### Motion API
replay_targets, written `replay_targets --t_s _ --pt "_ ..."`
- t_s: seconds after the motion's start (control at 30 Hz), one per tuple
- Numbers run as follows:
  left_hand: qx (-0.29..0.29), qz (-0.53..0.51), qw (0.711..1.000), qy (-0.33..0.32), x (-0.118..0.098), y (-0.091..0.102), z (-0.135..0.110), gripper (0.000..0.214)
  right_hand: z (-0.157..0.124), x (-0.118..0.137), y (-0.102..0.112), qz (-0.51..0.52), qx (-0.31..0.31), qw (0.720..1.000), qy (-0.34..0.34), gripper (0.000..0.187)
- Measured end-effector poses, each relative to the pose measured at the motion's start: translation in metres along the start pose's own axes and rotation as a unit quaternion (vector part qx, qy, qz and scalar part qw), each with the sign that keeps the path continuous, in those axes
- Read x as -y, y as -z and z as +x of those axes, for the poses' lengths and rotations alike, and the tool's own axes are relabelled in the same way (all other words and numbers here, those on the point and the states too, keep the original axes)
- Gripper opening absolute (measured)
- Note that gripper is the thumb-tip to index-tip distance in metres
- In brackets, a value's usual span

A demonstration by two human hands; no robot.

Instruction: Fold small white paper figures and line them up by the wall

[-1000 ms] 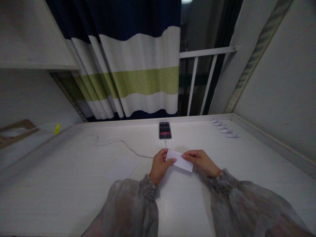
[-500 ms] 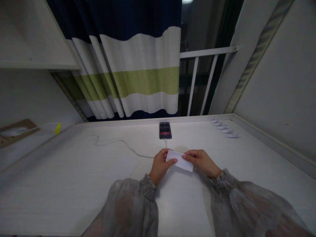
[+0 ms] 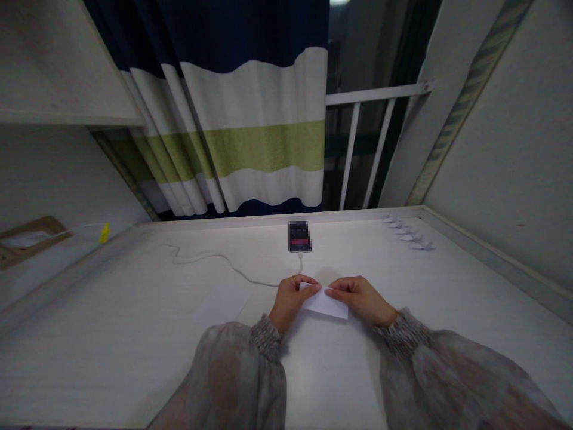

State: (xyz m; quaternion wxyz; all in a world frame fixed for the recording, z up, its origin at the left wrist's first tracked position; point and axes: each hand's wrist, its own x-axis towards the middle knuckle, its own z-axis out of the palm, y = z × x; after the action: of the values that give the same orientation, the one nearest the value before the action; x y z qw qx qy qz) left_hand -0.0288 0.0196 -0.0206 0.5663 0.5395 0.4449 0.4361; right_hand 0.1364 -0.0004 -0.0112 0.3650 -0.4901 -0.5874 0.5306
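A small folded white paper (image 3: 327, 305) lies low over the white desk (image 3: 134, 334) between my two hands. My left hand (image 3: 290, 300) pinches its left end, thumb and fingers closed on the top edge. At the right end, my right hand (image 3: 363, 299) is closed on the paper too, its fingertips meeting the left hand's near the paper's upper middle. Both wrists wear loose grey sleeves.
A phone (image 3: 299, 236) stands at the desk's back edge with a white cable (image 3: 215, 258) trailing left. A sheet of white paper (image 3: 221, 303) lies left of my hands. Several small folded paper pieces (image 3: 408, 235) sit at the back right. A striped curtain (image 3: 250, 119) hangs behind.
Both hands have lowered the paper toward the desk and drawn their fingertips together along its top edge; the paper now looks flatter and narrower.
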Motion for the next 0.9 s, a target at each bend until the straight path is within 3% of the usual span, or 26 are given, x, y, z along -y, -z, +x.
replay_targets --t_s 0.7,0.9 --pt "-0.011 0.014 1.0 -0.003 -0.0027 -0.0016 -0.0011 0.019 -0.0008 0.0015 0.0009 0.035 -0.017 0.999 -0.012 0.026" --pt "0.0 0.023 0.998 -0.051 -0.0034 -0.0014 0.0002 0.018 0.0006 0.0015 -0.0005 0.024 -0.01 1.0 0.001 0.023"
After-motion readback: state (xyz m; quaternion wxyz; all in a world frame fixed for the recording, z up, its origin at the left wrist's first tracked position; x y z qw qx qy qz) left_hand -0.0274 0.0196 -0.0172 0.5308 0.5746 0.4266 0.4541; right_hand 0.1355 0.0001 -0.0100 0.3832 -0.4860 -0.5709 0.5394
